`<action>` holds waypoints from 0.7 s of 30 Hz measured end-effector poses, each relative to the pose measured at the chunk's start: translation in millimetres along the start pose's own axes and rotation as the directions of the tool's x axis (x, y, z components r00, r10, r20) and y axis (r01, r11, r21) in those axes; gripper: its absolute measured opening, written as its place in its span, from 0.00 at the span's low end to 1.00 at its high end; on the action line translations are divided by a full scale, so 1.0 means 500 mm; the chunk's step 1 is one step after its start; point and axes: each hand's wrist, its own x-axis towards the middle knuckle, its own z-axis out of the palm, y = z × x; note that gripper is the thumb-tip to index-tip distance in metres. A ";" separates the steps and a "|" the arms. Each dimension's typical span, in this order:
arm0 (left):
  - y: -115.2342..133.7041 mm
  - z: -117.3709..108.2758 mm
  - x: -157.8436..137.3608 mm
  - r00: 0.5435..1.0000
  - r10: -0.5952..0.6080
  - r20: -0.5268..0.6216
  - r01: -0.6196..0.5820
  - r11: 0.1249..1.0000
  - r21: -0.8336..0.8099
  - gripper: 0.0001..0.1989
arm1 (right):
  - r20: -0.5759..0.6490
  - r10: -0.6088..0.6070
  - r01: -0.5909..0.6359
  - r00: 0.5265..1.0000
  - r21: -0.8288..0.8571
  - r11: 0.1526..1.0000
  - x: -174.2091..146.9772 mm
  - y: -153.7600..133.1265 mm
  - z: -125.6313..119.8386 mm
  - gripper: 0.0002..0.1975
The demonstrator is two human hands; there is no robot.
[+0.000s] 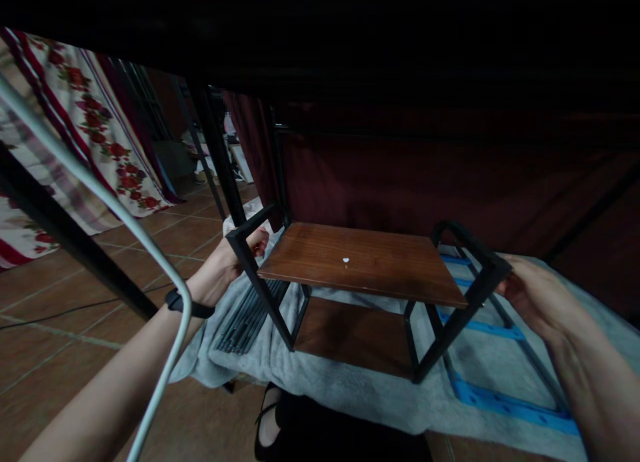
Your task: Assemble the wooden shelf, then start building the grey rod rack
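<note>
A small two-tier shelf (360,262) stands in front of me, with brown wood-look boards and black square-tube side frames. A small white spot marks its upper board. My left hand (245,249) is closed at the left side frame (257,285), its fingers curled and partly hidden behind the tube. At the right side frame (477,289), my right hand (525,289) is closed at the upper corner, with most of its fingertips out of sight. The lower board (350,335) lies close to the grey cloth under the shelf.
The grey cloth (350,389) covers the surface below. Several dark tubes (250,319) lie left of the shelf; a blue-and-black rack (500,329) lies right. A pale bent tube (150,242) crosses the near left. A dark overhead structure (320,49) hangs low.
</note>
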 end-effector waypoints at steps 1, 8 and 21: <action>0.007 0.005 -0.002 0.999 -0.044 0.014 0.045 0.994 -0.104 0.05 | 0.013 0.040 -0.040 0.999 0.027 0.999 0.000 -0.002 0.001 0.07; 0.069 0.012 -0.035 0.990 -0.101 0.100 0.137 0.864 -0.485 0.16 | 0.183 0.119 -0.130 0.976 0.050 0.990 -0.014 -0.024 0.037 0.12; 0.151 0.047 -0.079 0.960 -0.251 0.124 0.276 0.922 -0.271 0.20 | 0.309 0.062 -0.097 0.949 0.100 0.990 -0.064 -0.087 0.138 0.21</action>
